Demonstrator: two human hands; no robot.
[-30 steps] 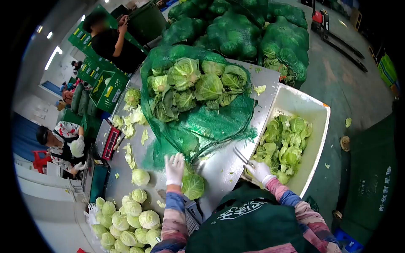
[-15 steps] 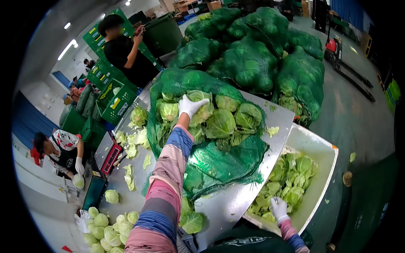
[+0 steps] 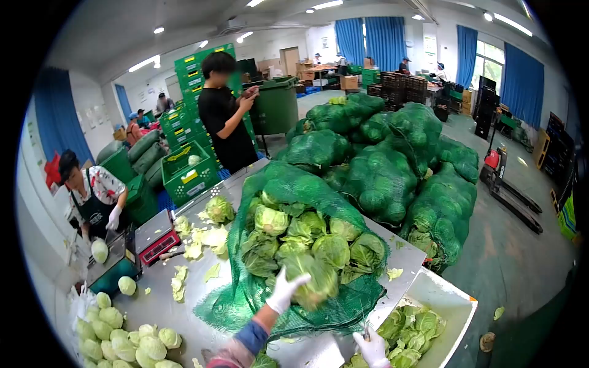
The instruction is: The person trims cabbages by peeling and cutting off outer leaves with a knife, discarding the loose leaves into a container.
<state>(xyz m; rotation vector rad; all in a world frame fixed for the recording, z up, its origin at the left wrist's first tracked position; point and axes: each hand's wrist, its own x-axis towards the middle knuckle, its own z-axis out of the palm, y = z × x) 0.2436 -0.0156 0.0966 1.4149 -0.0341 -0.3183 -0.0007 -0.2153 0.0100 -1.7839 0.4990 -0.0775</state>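
My left hand (image 3: 283, 293), in a white glove, grips a green cabbage (image 3: 314, 282) that is blurred by motion. It hangs over the near side of an open green mesh sack (image 3: 288, 175). Several more cabbages (image 3: 331, 250) sit in the sack's mouth. My right hand (image 3: 372, 349), also gloved, is closed on a thin metal tool that looks like a small knife (image 3: 367, 332). Beside that hand is a white bin (image 3: 461, 306) with loose cabbage leaves (image 3: 412, 331) in it.
Trimmed cabbages (image 3: 123, 343) are heaped at the table's left. A red scale (image 3: 161, 245) and torn leaves (image 3: 211, 239) lie beyond. Full mesh sacks (image 3: 380, 184) are piled behind the table. One person (image 3: 227, 116) stands at the back; another (image 3: 98, 196) works at left.
My left hand has pulled a cabbage from the sack toward me. My right hand has moved from over the bin to the table edge. The view has tilted up.
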